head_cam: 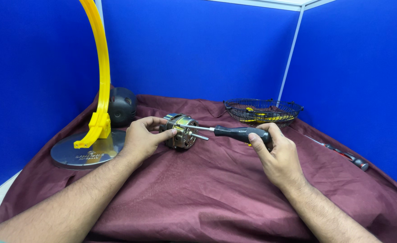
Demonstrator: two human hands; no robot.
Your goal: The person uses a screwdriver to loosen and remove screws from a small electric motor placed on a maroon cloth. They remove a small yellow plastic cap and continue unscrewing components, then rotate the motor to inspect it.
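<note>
My left hand [143, 137] grips a small metal motor [183, 131] with a steel shaft sticking out to the right; the motor rests on the maroon cloth [207, 189]. My right hand [276, 155] holds a black-handled screwdriver [239, 132] level, its thin shank reaching left so the tip touches the motor's face beside my left thumb.
A round grey metal base [72, 155] with a yellow curved arm [100, 72] stands at the left, a black dome-shaped housing [122, 105] behind it. A black wire basket [262, 111] sits at the back right. Another screwdriver [347, 156] lies at the right. Blue partition walls enclose the table.
</note>
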